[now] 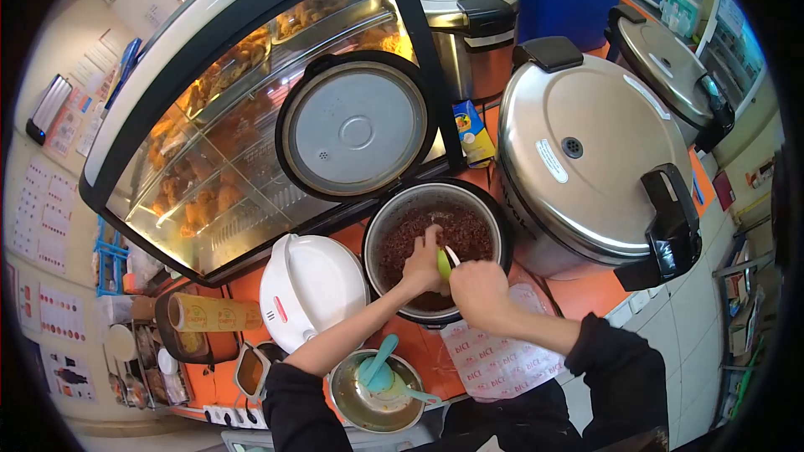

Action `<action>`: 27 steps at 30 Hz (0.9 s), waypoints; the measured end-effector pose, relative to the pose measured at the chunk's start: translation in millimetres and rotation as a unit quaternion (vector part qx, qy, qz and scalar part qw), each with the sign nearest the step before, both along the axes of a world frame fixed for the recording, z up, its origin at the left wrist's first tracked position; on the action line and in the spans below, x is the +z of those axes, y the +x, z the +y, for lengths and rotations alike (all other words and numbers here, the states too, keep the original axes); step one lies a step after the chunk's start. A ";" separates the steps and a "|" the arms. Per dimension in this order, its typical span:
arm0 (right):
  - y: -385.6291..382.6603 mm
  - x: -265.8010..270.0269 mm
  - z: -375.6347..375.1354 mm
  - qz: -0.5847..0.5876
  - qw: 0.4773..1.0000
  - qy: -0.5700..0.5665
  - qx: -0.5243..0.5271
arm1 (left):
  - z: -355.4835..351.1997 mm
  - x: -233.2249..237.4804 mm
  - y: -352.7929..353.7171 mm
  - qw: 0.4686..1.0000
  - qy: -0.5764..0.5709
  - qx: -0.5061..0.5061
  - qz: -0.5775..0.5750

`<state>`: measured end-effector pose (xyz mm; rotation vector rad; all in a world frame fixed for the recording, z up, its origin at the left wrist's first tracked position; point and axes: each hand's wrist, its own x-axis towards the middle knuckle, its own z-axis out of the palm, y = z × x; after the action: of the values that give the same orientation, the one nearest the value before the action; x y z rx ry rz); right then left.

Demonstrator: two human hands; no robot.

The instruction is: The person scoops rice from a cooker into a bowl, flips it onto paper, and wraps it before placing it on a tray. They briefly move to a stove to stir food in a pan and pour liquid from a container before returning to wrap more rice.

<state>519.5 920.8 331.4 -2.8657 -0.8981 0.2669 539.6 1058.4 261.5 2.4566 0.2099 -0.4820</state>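
The cooked rice (431, 230) is dark red-brown; its round metal pot (375, 230) is silver. The plastic scoop handle (444, 265) is lime green. The flat countertop (586, 295) is orange.

Glossy grn plastic scoop (444, 264), brushed-steel cooker lid (586, 159) w/ matt blk handle (670, 234), shiny metal bowl (358, 410).

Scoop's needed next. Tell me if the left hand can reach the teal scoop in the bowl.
Probably yes. The left hand is over the pot, but the bowl sits open near its forearm, with nothing covering the scoop.
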 end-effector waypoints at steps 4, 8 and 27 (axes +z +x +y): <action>-42.1 -11.3 -12.6 -0.031 0.993 0.098 -0.057 | 13.6 36.5 -17.3 0.981 -0.065 0.042 -0.180; -32.6 11.8 -48.5 -0.013 0.977 0.205 -0.057 | 30.2 53.1 -33.4 0.952 -0.136 0.053 -0.269; -11.1 -15.1 -51.5 0.032 0.971 0.238 -0.020 | 0.9 53.2 -65.6 0.876 -0.143 0.174 -0.425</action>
<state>508.4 869.3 316.3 -2.4134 -0.7675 0.1182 474.0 1059.3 314.7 2.0447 0.1817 0.6816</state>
